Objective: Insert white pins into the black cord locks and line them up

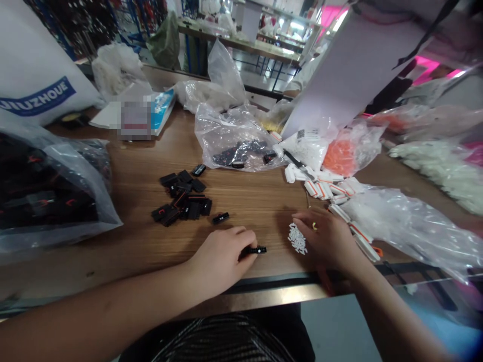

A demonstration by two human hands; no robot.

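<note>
My left hand (226, 254) is closed around a small black plastic part (258, 250) near the table's front edge. One end of the part sticks out past the fingers and shows a white dot. My right hand (330, 239) is bent down over the right side of a small heap of tiny white pieces (297, 239). Its fingers are drawn together and slightly blurred, and whatever is between them is hidden. A small yellow spot shows on that hand. A single black part (221, 218) lies just beyond my left hand, in front of a loose pile of similar black parts (183, 196).
White pieces with orange strips (320, 190) lie beyond my right hand. Clear bags stand around: one with black parts (241, 146) at the back, a larger one (45, 186) at left, an orange-filled one (341, 153) at right. A grey-white post (350, 65) rises behind the table.
</note>
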